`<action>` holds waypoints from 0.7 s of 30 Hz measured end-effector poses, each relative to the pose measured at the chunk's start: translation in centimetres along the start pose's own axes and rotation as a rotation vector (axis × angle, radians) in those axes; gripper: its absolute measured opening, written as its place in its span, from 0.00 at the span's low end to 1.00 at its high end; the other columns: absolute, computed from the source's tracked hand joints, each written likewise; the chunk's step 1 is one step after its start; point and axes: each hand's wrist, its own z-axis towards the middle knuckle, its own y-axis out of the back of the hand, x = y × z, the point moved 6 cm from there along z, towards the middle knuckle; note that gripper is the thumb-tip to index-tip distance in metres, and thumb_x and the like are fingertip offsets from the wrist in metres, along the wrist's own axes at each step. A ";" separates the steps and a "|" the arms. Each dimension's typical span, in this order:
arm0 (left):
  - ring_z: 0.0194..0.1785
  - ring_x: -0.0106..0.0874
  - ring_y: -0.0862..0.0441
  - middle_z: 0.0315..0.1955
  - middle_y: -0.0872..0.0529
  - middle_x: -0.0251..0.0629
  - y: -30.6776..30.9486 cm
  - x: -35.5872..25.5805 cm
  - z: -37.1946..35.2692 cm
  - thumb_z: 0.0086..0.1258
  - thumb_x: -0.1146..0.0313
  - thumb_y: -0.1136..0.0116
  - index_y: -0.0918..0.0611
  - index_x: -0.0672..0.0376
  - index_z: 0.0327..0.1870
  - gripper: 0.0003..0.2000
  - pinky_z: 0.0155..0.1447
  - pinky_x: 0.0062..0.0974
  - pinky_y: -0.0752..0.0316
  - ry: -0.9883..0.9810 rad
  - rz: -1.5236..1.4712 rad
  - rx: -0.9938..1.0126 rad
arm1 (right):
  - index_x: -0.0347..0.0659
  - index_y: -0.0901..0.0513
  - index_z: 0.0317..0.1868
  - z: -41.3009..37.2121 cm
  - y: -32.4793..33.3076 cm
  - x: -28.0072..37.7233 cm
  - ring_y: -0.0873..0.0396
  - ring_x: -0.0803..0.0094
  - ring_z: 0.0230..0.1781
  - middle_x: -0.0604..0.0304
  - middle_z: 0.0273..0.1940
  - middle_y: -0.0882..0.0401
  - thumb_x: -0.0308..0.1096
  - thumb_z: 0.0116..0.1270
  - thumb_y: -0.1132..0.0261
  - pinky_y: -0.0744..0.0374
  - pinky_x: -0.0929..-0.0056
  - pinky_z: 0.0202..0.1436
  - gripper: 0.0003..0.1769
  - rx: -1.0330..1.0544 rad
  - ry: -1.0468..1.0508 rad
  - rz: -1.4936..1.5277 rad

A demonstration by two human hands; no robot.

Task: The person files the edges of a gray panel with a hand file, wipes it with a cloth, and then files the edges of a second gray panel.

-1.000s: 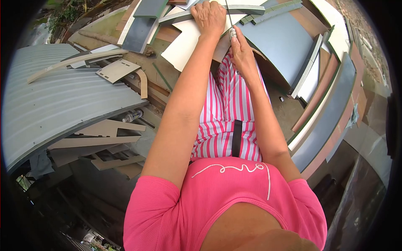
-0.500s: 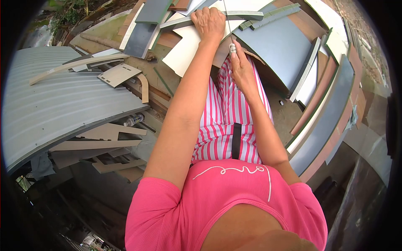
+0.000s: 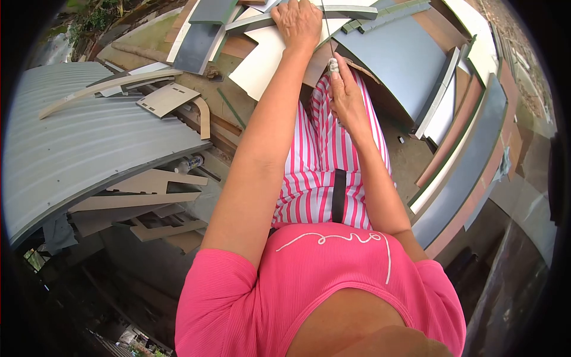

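Note:
My left hand [image 3: 300, 24] presses down on a white board [image 3: 264, 56] at the top of the view, fingers curled over a long grey strip [image 3: 351, 11] lying across it. My right hand [image 3: 345, 98] is closed around the taped handle of a thin saw blade [image 3: 326, 27], which runs up past my left hand and cuts into the board. Both arms stretch forward over my striped trousers.
A corrugated grey sheet [image 3: 89, 149] lies at the left with cut wood scraps [image 3: 166, 98] and a small bottle [image 3: 189, 163] beside it. Grey and brown panels [image 3: 464, 160] lean in a stack at the right. A large grey board [image 3: 398, 59] sits beyond my right hand.
My right hand has drawn the saw back and forth: it slid toward me, then forward a little. My left hand stays pressed on the board.

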 end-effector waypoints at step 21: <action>0.45 0.43 0.24 0.34 0.17 0.44 0.1 0.0 0.6 0.66 0.61 0.45 0.17 0.60 0.31 0.12 0.59 0.45 0.37 0.036 -0.010 0.051 | 0.51 0.39 0.77 -0.1 -0.4 0.6 0.32 0.80 0.26 0.65 0.28 0.31 0.42 0.81 0.51 0.28 0.75 0.28 0.27 0.026 0.013 0.035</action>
